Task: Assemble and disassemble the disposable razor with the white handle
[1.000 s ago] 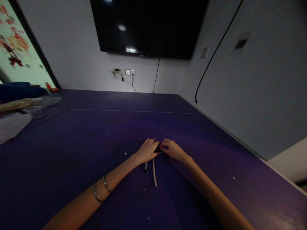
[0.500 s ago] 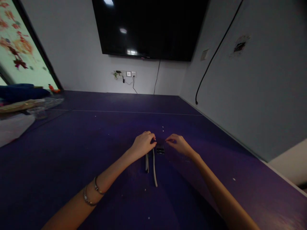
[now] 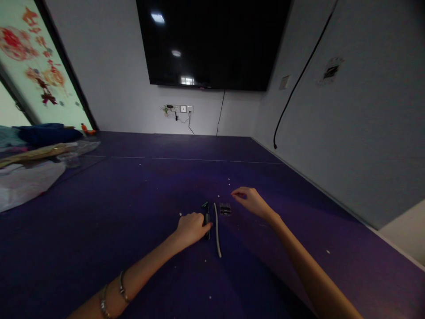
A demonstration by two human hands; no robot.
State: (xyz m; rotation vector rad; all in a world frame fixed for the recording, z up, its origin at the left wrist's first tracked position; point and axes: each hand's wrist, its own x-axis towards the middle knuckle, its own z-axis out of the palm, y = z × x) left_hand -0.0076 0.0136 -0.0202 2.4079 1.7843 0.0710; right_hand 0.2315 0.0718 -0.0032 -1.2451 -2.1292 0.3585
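Note:
My left hand point(image 3: 192, 227) is closed around the near part of a slim dark tool with a green end point(image 3: 207, 208); its exact kind does not show. Just right of it, a short grey cable point(image 3: 217, 232) lies lengthwise on the purple surface, apart from both hands. Beyond the cable's right side sits a small dark, partly see-through block point(image 3: 225, 209). My right hand point(image 3: 250, 200) hovers to the right of that block, its fingertips pinched together. Whatever is between them, if anything, is too small to make out.
Small white bits point(image 3: 218, 196) are scattered over the purple surface point(image 3: 139, 230). Plastic bags point(image 3: 36, 181) and blue cloth point(image 3: 49, 134) lie at the left. A black cord point(image 3: 299, 73) hangs down the right wall. A television point(image 3: 212, 44) is mounted above wall sockets point(image 3: 183, 108).
My left hand has come back toward me and to the left, from above the cable's far end onto the dark tool. The right hand remains pinched beside the block. The view has shifted slightly.

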